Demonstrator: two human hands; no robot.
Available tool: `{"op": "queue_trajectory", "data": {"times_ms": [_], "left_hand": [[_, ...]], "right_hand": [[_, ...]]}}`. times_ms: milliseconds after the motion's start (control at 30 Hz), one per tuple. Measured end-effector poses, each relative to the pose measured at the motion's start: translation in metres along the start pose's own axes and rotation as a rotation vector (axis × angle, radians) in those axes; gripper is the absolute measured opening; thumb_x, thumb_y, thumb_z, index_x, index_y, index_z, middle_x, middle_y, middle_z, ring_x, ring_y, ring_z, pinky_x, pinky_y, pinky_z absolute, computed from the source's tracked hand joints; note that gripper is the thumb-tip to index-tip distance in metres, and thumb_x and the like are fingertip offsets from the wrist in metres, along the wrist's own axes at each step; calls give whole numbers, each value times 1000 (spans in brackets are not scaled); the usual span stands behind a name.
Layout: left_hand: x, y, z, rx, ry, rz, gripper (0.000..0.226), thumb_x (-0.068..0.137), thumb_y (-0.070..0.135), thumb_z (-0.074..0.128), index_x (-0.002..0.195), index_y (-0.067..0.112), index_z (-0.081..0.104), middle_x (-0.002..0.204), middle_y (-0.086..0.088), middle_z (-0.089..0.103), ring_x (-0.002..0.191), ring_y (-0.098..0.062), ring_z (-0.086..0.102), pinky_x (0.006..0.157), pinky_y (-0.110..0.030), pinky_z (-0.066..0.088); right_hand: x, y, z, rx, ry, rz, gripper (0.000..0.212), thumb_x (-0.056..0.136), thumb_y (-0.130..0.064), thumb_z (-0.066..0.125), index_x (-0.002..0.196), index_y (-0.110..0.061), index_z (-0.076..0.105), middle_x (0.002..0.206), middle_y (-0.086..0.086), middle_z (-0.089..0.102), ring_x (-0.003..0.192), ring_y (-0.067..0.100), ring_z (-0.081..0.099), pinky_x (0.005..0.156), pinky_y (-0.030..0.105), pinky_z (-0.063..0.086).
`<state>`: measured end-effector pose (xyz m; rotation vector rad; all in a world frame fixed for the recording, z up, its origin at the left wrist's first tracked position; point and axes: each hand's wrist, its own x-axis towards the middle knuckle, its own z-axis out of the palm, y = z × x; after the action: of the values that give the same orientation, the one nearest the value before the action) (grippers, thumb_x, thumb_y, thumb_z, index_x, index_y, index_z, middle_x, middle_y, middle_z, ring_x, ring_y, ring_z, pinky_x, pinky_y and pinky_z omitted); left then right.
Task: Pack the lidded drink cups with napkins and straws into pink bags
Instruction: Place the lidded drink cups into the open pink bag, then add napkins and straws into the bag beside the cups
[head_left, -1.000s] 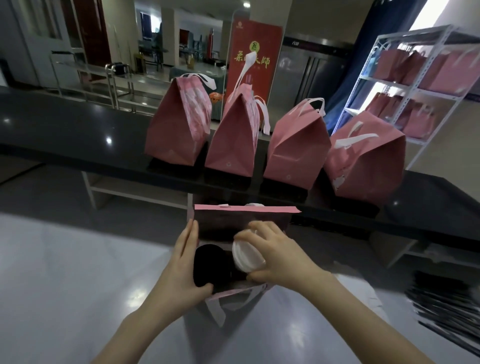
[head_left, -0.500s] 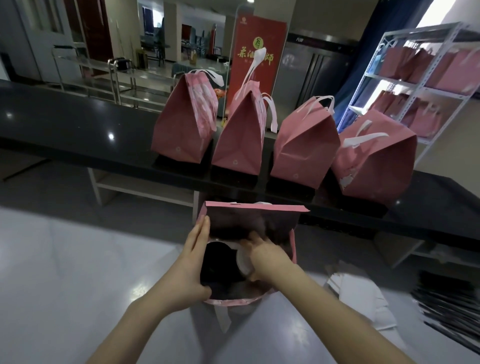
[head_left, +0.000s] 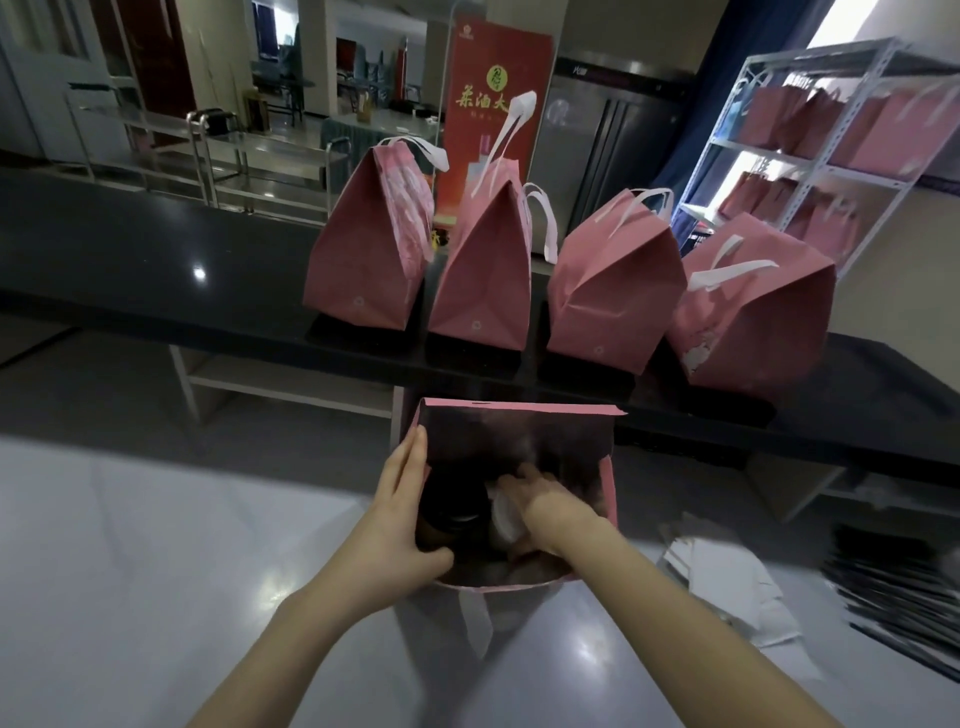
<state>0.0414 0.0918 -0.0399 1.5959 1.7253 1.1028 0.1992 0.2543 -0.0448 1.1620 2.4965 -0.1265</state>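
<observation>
An open pink bag (head_left: 519, 415) stands on the white table in front of me. My left hand (head_left: 402, 525) holds its left wall, fingers straight along the outside and thumb hooked over the near rim. Inside on the left sits a cup with a dark lid (head_left: 452, 506). My right hand (head_left: 540, 499) is down inside the bag, gripping a cup with a white lid (head_left: 503, 512) beside the dark one. The lower parts of both cups are hidden by the bag.
Several closed pink bags (head_left: 366, 249) with white handles stand in a row on the black counter (head_left: 130, 260) behind. White napkins (head_left: 727, 577) lie on the table at right, and dark straws (head_left: 898, 582) lie further right. A metal shelf (head_left: 831, 156) holds more pink bags.
My right hand has lowered the white-lidded cup from above the bag's mouth down into the bag. My left hand has kept its hold on the bag's left wall.
</observation>
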Motion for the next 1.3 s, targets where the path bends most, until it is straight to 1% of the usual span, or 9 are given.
{"op": "queue_trajectory", "data": {"times_ms": [100,200,333,467,700,833,1033,1200,1300], "left_hand": [[10,-2,-8,5,65,-27,107,80,27,74,149,44,-6,151,33,-7,132,8,19,97,-3,26],[19,1,-12,89,251,46,82,83,29,72,150,30,24,155,16,10,132,10,21,103,-5,20],[19,13,-14,143,454,208,47,85,19,70,129,16,56,141,2,41,131,-11,41,109,-32,38],[9,36,2,160,421,353,40,81,14,72,120,14,61,129,2,52,119,-15,51,101,-33,45],[13,76,67,90,200,487,35,82,8,71,114,19,61,115,12,56,107,-5,55,91,-19,46],[19,85,128,68,22,491,26,87,15,66,108,30,61,106,23,56,95,4,56,82,-9,42],[50,73,236,28,-192,243,29,85,13,66,102,37,60,103,24,59,97,5,56,77,-9,45],[86,65,311,-35,-185,17,43,75,12,71,95,46,54,98,20,63,91,4,59,73,-15,49],[102,61,346,-49,-203,-83,39,74,14,72,102,37,57,102,12,64,92,-2,60,77,-22,52]], "right_hand": [[-14,4,-15,52,136,-19,83,78,-47,70,147,-31,27,151,4,26,135,31,33,109,46,35],[-41,10,-29,212,379,-43,56,86,-55,57,135,-29,45,134,-4,47,118,22,51,93,38,48],[-83,21,-20,369,710,-66,29,90,-43,58,111,-23,64,113,-12,56,102,5,53,85,18,47],[-114,40,8,357,836,-6,29,89,-31,64,116,-21,64,125,-5,55,117,10,49,97,24,44],[-138,98,58,404,822,206,29,87,-24,69,114,-15,66,127,3,57,117,21,53,97,36,47],[-151,145,98,451,710,334,26,86,-23,70,110,-15,68,123,1,58,114,20,54,92,28,44],[-158,225,141,475,530,413,42,84,-36,69,122,-21,59,129,-5,51,122,17,45,101,28,35],[-131,265,166,420,419,345,76,73,-58,65,139,-28,43,147,-5,36,137,17,29,111,31,23],[-112,273,183,392,393,273,75,72,-53,60,140,-29,39,152,-4,30,141,19,21,114,33,15]]}}
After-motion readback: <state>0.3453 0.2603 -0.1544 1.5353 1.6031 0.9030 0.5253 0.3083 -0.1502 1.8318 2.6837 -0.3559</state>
